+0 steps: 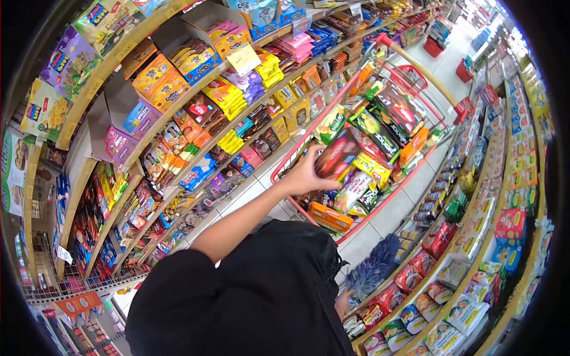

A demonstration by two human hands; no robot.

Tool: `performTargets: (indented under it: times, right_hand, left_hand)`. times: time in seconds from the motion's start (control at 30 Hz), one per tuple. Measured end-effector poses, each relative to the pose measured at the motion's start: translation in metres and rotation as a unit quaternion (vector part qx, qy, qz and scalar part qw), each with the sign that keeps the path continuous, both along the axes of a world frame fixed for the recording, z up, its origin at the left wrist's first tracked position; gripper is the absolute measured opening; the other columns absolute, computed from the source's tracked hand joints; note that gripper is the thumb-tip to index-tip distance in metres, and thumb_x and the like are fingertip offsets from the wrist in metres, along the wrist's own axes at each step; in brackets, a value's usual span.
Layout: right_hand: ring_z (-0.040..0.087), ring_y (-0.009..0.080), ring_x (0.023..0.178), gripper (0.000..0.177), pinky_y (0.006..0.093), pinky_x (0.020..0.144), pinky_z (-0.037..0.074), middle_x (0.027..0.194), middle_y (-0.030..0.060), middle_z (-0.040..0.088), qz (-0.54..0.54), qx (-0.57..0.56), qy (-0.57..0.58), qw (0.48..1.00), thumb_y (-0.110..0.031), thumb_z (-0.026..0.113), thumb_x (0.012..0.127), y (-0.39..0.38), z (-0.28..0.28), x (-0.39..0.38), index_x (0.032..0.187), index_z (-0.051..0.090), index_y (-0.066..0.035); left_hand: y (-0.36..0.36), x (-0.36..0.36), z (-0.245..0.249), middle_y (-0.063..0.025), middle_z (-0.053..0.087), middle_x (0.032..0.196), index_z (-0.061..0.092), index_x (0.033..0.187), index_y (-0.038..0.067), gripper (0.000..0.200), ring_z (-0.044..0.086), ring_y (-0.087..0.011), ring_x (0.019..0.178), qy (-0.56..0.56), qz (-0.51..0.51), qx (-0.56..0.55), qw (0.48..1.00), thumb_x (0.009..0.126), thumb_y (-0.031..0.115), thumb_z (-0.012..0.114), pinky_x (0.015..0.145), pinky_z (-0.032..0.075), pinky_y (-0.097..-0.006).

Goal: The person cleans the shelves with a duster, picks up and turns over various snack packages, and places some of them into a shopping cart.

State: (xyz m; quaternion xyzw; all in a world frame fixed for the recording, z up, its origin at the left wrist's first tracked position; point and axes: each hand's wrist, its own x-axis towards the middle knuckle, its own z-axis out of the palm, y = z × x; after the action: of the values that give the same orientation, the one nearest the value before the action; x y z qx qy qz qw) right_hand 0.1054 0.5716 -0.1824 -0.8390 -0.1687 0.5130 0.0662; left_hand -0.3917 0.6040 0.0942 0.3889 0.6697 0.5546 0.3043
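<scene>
My left hand (pixel 303 175) reaches out from a black sleeve and grips a dark red snack box (pixel 335 155). It holds the box over the near end of a red shopping cart (pixel 285 166). The cart is piled with snack packets and boxes, among them an orange pack (pixel 330 216) and green bags (pixel 373 127). Only a sliver of my right hand (pixel 342 304) shows at the lower right, under my black garment (pixel 267 291). A blue-grey feather duster (pixel 374 267) sticks out just beside it. Whether the fingers hold the duster is hidden.
Shelves packed with colourful snack boxes line the left side (pixel 178 113). More shelves of packets run along the right (pixel 487 237). A white tiled aisle (pixel 415 178) runs between them, past the cart. Red baskets (pixel 433 46) stand far down it.
</scene>
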Motion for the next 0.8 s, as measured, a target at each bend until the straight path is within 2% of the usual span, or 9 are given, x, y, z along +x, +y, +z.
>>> performTargets:
  times: [0.03, 0.1, 0.2, 0.33, 0.43, 0.57, 0.63, 0.7, 0.8]
  right_hand:
    - [0.051, 0.0243, 0.058, 0.044, 0.0385, 0.05, 0.038, 0.068, 0.011, 0.052, 0.018, -0.012, 0.0, 1.0, -0.044, 0.055, 0.084, -0.002, -0.003, 0.002, 0.088, 0.053, 0.001]
    - [0.052, 0.0264, 0.063, 0.047, 0.0396, 0.054, 0.039, 0.072, 0.0133, 0.054, 0.049, -0.03, -0.001, 0.998, -0.045, 0.054, 0.084, -0.006, -0.01, 0.003, 0.091, 0.054, 0.002]
    - [0.053, 0.0295, 0.072, 0.052, 0.0413, 0.061, 0.04, 0.078, 0.0166, 0.056, 0.08, -0.044, -0.005, 0.996, -0.046, 0.051, 0.085, -0.007, -0.011, 0.001, 0.096, 0.054, 0.004]
    - [0.056, 0.0337, 0.083, 0.058, 0.0436, 0.071, 0.041, 0.087, 0.0211, 0.059, 0.129, -0.034, -0.019, 0.991, -0.048, 0.047, 0.086, 0.003, -0.019, 0.0, 0.102, 0.055, 0.007]
    - [0.058, 0.0368, 0.091, 0.063, 0.0453, 0.078, 0.043, 0.093, 0.0245, 0.061, 0.168, 0.04, -0.067, 0.983, -0.05, 0.044, 0.087, 0.028, -0.019, -0.013, 0.107, 0.056, 0.009]
    - [0.06, 0.0364, 0.094, 0.065, 0.0439, 0.081, 0.044, 0.099, 0.0283, 0.061, 0.199, 0.22, -0.22, 0.929, -0.05, 0.039, 0.09, 0.088, 0.05, -0.071, 0.099, 0.061, 0.01]
    - [0.06, 0.0348, 0.089, 0.06, 0.0411, 0.08, 0.045, 0.105, 0.0285, 0.059, 0.126, 0.288, -0.16, 0.936, -0.045, 0.039, 0.093, 0.118, 0.096, -0.096, 0.106, 0.059, 0.009]
    - [0.055, 0.029, 0.071, 0.052, 0.0388, 0.067, 0.043, 0.089, 0.0211, 0.063, 0.124, 0.573, -0.129, 0.8, -0.039, 0.039, 0.095, 0.133, 0.127, -0.116, 0.098, 0.059, 0.009]
    - [0.05, 0.0254, 0.065, 0.045, 0.0364, 0.06, 0.04, 0.081, 0.0124, 0.058, 0.188, 0.552, -0.024, 0.812, -0.037, 0.039, 0.095, 0.145, 0.161, -0.122, 0.095, 0.055, 0.005]
  left_hand:
    - [-0.023, 0.002, 0.008, -0.0112, 0.051, 0.104, 0.029, 0.133, 0.008, 0.074, 0.053, -0.0177, 0.093, -0.135, -0.04, -0.004, 0.99, 0.077, 0.039, 0.066, 0.086, 0.044, -0.0332]
    - [-0.051, 0.005, 0.029, -0.008, 0.054, 0.096, 0.032, 0.134, 0.01, 0.063, 0.055, -0.0159, 0.085, -0.362, 0.051, -0.06, 0.929, 0.087, 0.047, 0.053, 0.079, 0.047, -0.0283]
    - [-0.115, -0.009, -0.057, -0.0049, 0.056, 0.087, 0.041, 0.129, 0.011, 0.059, 0.057, -0.0161, 0.078, -0.636, -0.103, 0.16, 0.748, 0.089, 0.054, 0.044, 0.073, 0.049, -0.027]
    - [-0.136, 0.007, -0.021, -0.0062, 0.06, 0.096, 0.051, 0.114, 0.008, 0.039, 0.06, -0.0206, 0.084, -0.616, 0.245, 0.137, 0.736, 0.092, 0.039, 0.047, 0.074, 0.05, -0.0333]
    - [-0.154, 0.003, -0.011, -0.0131, 0.06, 0.109, 0.049, 0.119, 0.003, 0.037, 0.06, -0.0246, 0.1, -0.575, 0.266, 0.15, 0.759, 0.089, 0.025, 0.054, 0.088, 0.049, -0.0397]
    - [-0.163, -0.007, 0.005, -0.0144, 0.057, 0.115, 0.047, 0.122, 0.004, 0.043, 0.06, -0.0265, 0.1, -0.573, 0.233, 0.131, 0.775, 0.091, 0.034, 0.048, 0.09, 0.048, -0.0423]
    - [-0.168, -0.008, -0.006, -0.0159, 0.053, 0.121, 0.042, 0.128, 0.004, 0.054, 0.054, -0.0311, 0.109, -0.578, 0.194, 0.206, 0.765, 0.091, 0.044, 0.041, 0.094, 0.043, -0.046]
    - [-0.176, -0.005, -0.015, -0.0198, 0.045, 0.131, 0.035, 0.134, 0.003, 0.064, 0.045, -0.039, 0.119, -0.589, 0.161, 0.272, 0.744, 0.09, 0.049, 0.039, 0.1, 0.035, -0.0514]
    - [-0.194, 0.007, -0.004, -0.0218, 0.038, 0.136, 0.031, 0.137, 0.003, 0.074, 0.038, -0.0435, 0.123, -0.63, 0.141, 0.326, 0.69, 0.088, 0.058, 0.037, 0.102, 0.03, -0.0539]
